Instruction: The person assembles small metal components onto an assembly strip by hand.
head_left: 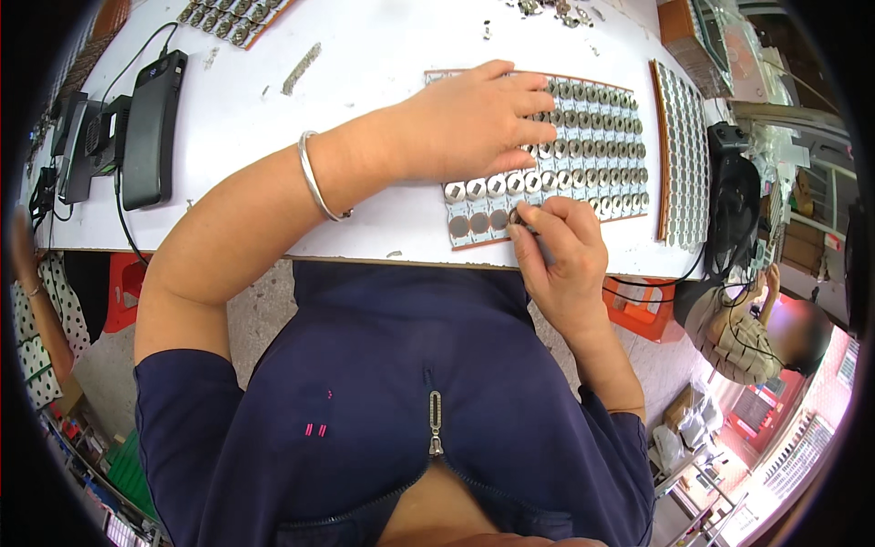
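A panel of small white circuit boards (pixel 629 150) lies on the white table in front of me, with rows of round metal pieces on it. My left hand (pixel 478 126) rests across the panel's upper left part, palm down, fingers stretched and apart, holding nothing. At the nearest row, the thumb and fingers of my right hand (pixel 567 248) pinch a small dark round piece (pixel 515 217) against the panel. Left of that pinch, the same row shows flat brownish discs (pixel 478 222). My fingers hide part of the panel beneath them.
A second panel (pixel 684 155) stands right, beside black cables (pixel 734 201); another panel (pixel 228 20) lies far left. A black power bank (pixel 155 128) sits at the left. Loose metal bits (pixel 561 11) are scattered at the back. Other people sit at both sides.
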Demonstrator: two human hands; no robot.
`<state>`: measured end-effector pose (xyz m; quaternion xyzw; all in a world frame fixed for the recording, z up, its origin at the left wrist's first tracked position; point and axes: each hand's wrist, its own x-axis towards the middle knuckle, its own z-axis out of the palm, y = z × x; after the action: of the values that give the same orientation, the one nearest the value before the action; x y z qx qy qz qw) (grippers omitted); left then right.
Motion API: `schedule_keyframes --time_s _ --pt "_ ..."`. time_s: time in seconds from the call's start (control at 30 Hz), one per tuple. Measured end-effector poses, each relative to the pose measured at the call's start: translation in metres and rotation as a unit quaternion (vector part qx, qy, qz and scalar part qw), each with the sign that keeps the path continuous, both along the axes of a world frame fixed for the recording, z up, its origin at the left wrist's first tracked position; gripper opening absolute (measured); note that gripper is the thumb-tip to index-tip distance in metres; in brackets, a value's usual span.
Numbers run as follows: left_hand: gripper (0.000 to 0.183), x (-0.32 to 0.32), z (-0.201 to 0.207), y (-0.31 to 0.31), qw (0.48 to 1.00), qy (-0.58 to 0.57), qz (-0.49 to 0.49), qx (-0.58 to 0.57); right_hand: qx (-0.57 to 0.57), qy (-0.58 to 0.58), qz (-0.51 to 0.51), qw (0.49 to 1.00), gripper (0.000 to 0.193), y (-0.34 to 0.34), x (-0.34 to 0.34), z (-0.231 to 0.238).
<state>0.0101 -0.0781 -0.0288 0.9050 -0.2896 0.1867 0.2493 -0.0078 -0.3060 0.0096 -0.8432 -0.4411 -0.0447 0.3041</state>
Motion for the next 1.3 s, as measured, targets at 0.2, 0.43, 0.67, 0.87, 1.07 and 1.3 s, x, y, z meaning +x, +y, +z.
schedule_keyframes --time_s 0.2,0.43,0.67,0.87,1.07,1.3 --pt "0.036 -0.005 0.001 0.003 1.000 -0.002 -0.002 0.010 -0.076 0.014 0.040 0.996 0.030 0.000 0.008 0.019" --pt "0.036 -0.001 0.004 0.001 0.999 0.026 -0.034 -0.019 0.007 -0.095 0.075 0.993 0.019 0.075 0.117 0.030" --pt "0.035 -0.005 0.009 0.001 1.000 0.008 -0.010 -0.012 -0.073 0.091 0.126 0.985 0.017 0.127 0.160 0.005" --pt "0.035 -0.007 0.010 0.001 1.000 0.021 -0.008 -0.015 0.002 -0.077 0.121 0.990 0.017 0.140 0.163 -0.012" --pt "0.036 0.000 0.004 0.003 0.999 0.001 -0.025 -0.028 0.068 0.211 -0.054 0.974 0.020 0.117 0.146 0.036" --pt "0.035 0.001 0.007 0.009 0.998 0.046 -0.023 -0.025 -0.069 0.386 0.009 0.920 0.017 0.029 0.103 0.057"
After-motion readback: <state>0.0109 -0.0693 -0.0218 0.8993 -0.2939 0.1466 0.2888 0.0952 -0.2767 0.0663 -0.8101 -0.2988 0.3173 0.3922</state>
